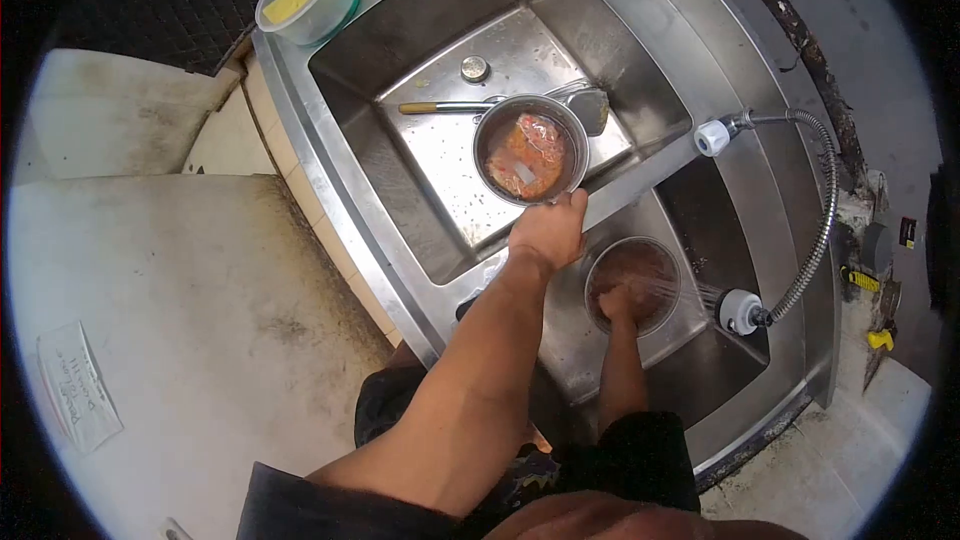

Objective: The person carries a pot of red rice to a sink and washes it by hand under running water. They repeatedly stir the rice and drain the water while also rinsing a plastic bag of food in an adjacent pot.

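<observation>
My left hand (pixel 550 232) is closed at the near side of a metal pot (pixel 482 165), over the left sink basin. Inside the pot lies reddish-orange food in clear plastic wrapping (pixel 535 155). Whether my fingers hold a handle or the rim is hidden. My right hand (pixel 622 298) reaches into a second round metal pot (pixel 672 312) in the right basin. Murky reddish-brown water covers its fingers. From the right, a white spray head (pixel 740 312) sends water toward that hand.
Beside the first pot are a wooden-handled utensil (pixel 430 108) and a flat-bladed utensil (pixel 590 112). A drain (pixel 474 68) lies behind them. A plastic tub (pixel 325 15) with a yellow sponge (pixel 290 2) stands at the upper left. A metal hose (pixel 828 200) curves along the right.
</observation>
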Available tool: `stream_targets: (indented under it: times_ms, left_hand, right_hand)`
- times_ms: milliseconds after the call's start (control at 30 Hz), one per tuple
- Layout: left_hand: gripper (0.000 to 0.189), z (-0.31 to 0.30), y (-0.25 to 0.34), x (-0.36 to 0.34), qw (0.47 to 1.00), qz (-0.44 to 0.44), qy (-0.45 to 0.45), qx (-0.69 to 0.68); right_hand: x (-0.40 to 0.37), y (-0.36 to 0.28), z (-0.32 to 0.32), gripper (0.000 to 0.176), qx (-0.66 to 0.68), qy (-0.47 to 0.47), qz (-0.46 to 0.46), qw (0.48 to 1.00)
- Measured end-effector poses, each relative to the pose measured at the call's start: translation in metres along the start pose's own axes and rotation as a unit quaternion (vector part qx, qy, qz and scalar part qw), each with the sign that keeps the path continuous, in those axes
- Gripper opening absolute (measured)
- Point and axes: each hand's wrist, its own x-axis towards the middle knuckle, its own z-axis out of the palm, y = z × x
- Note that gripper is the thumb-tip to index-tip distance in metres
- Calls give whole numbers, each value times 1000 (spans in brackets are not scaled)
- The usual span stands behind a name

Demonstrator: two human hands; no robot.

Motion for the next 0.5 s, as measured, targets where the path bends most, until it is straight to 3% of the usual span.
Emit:
stream_targets:
  times_ms: [33, 167, 233, 267, 300, 333, 367, 400, 433, 467, 500]
  left_hand:
    - [43, 3, -2, 1, 1000, 0, -2, 2]
    - [45, 6, -2, 1, 1000, 8, 5, -4]
    - [46, -2, -4, -2, 1000, 7, -7, -13]
    - [46, -4, -8, -5, 999, 24, 8, -24]
    - [46, -6, -13, -2, 998, 48, 25, -34]
    - [41, -5, -22, 2, 989, 52, 74, -119]
    - [38, 0, -40, 16, 963, 24, 74, -257]
    - [35, 5, -57, 34, 919, -10, 69, -388]
    - [33, 4, -68, 51, 944, 3, 107, -313]
    - [31, 3, -78, 68, 961, 14, 147, -235]
    - [31, 9, -94, 91, 982, 26, 87, -163]
  right_hand:
    - [12, 1, 6, 66, -33, -66, 21, 997]
    - [30, 14, 27, 65, -7, -9, 57, 998]
    - [18, 23, 19, 65, 47, -7, -79, 996]
    - [47, 23, 45, 65, 42, 2, -76, 996]
    - [71, 45, 75, 67, 31, 70, -57, 995]
    - [82, 64, 116, 69, 20, 133, -31, 990]
    - [67, 51, 72, 69, 21, 134, -15, 991]
    - [42, 32, 31, 67, 65, 38, -21, 997]
    - [10, 22, -14, 66, 110, -58, -31, 992]
    - [17, 29, 1, 66, 113, -62, -23, 991]
    - [24, 39, 24, 65, 166, -34, -42, 985]
